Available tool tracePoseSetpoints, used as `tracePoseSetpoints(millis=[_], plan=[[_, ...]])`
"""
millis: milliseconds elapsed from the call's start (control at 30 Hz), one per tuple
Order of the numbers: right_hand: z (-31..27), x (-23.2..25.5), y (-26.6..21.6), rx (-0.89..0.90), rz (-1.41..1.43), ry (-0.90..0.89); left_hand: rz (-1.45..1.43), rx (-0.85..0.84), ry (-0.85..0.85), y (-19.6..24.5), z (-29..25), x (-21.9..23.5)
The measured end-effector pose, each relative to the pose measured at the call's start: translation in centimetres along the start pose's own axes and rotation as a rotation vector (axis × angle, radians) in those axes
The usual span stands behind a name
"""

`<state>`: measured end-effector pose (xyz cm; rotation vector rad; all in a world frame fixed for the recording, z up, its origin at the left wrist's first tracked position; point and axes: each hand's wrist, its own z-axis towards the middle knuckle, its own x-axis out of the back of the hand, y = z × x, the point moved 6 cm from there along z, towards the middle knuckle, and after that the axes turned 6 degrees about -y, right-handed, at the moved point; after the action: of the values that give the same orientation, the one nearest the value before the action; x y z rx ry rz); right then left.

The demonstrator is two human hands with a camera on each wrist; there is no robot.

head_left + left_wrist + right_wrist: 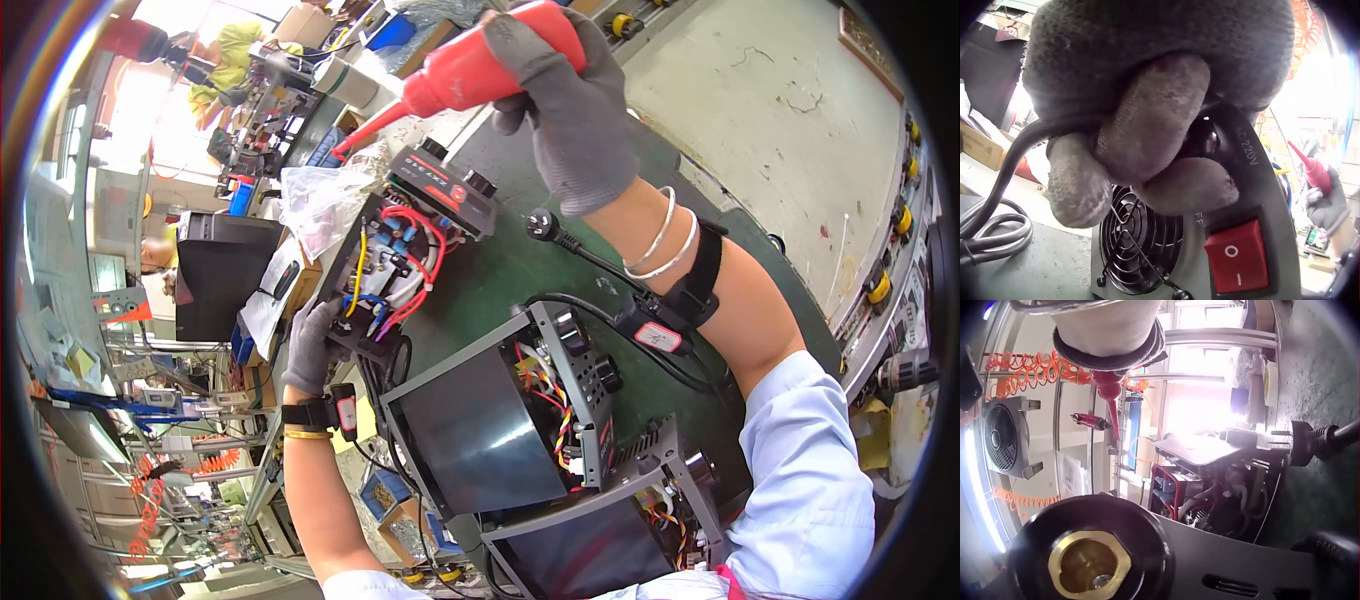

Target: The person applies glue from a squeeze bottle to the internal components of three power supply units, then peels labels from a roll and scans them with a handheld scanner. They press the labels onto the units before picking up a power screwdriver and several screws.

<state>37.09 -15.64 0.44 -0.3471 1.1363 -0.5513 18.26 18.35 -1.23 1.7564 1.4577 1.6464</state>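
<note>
My right hand (570,110), gloved grey, is curled round a red bottle (470,65) with a long nozzle; I hold it raised above the open unit (400,260), its tip pointing down toward the unit's far upper corner, just beside a crumpled bag (320,205) that lies against that corner; in the right wrist view the nozzle (1112,409) hangs straight down over the unit (1210,481). My left hand (310,345), also gloved, grips the unit at its near lower end, fingers wrapped over the edge; in the left wrist view my fingers (1147,125) close over the rear panel, just above a fan grille (1141,240) and a red switch (1237,256), with a black cord (997,206) running off under the hand. The unit stands tilted on the green table (480,280), its red, yellow and white wires (405,270) bare and a black and red front plate (445,185) on its upper side. Right of the unit lies a plug (540,225) on its cable; nearer me than the unit stand two more cased units (490,420), one behind the other; a brass socket (1089,562) on one fills the bottom of the right wrist view.
</note>
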Motion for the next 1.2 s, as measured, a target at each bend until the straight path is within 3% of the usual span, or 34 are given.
tracePoseSetpoints(millis=[200, 300, 400, 500, 600, 633, 700, 867, 933, 1067, 1167, 1200], plan=[[0.4, 0.5, -0.9, 0.018, -0.169, 0.019, 0.052, -0.006, -0.014, 0.8, 0.4, -0.2], [0.4, -0.5, -1.6, 0.314, -0.204, -0.118, 0.037, -0.008, 0.036, 1.2, 0.5, -0.4], [-0.8, -1.4, -3.1, 0.431, -0.400, -0.217, 0.083, -0.056, 0.045, 0.6, 1.4, 0.2], [-2.0, -2.2, -4.3, 0.562, -0.625, -0.353, 0.437, -0.207, 0.060, 0.5, 2.3, 0.8], [-3.4, -2.7, -4.6, 0.625, -0.776, -0.433, 0.083, 0.157, 0.161, 0.7, 1.6, 0.4], [-3.9, -3.1, -4.7, 0.663, -0.794, -0.472, 0.173, -0.071, 0.152, 0.5, 2.7, 1.0], [-4.7, -3.9, -4.7, 0.761, -0.825, -0.566, 0.311, -0.342, 0.086, 0.5, 3.4, 1.3], [-7.4, -6.3, -4.7, 0.837, -0.941, -0.867, 0.644, -0.476, 0.083, 0.5, 4.7, 1.5], [-8.4, -6.7, -4.1, 0.801, -1.096, -1.011, 0.719, -0.623, 0.124, 1.2, 4.5, 1.2], [-9.4, -6.4, -2.2, 0.912, -1.058, -1.095, 0.256, -0.065, -0.006, -0.3, 5.7, 1.7], [-10.1, -6.6, -0.7, 0.991, -1.075, -1.236, -0.049, 0.002, 0.091, 0.1, 5.1, 1.5], [-10.3, -6.7, -0.2, 1.005, -1.084, -1.286, 0.027, -0.114, 0.104, 0.0, 6.0, 1.7]])
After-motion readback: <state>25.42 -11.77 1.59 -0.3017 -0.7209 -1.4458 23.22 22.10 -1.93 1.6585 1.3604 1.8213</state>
